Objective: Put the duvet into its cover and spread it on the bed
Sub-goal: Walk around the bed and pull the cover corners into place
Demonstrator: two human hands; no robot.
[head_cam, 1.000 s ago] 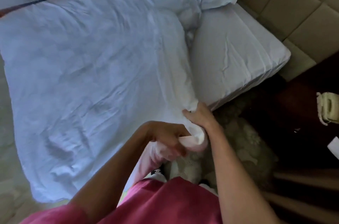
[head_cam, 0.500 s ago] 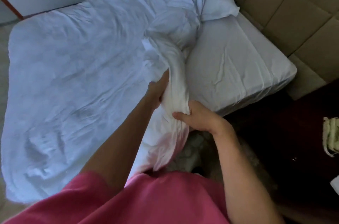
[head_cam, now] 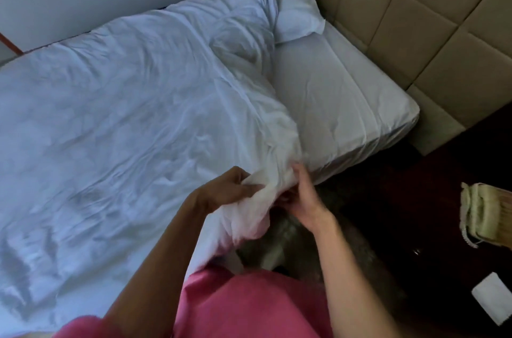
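Both hands grip duvet [head_cam: 138,116] corner, writing unreadable

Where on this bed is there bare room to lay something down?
The bare sheet between duvet, pillow and headboard. It is crowded at the near edge, where the left hand and right hand grip bunched duvet.

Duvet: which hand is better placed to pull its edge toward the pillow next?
Right, probably. The right hand grips the duvet edge nearest the bare mattress; the left hand grips farther away.
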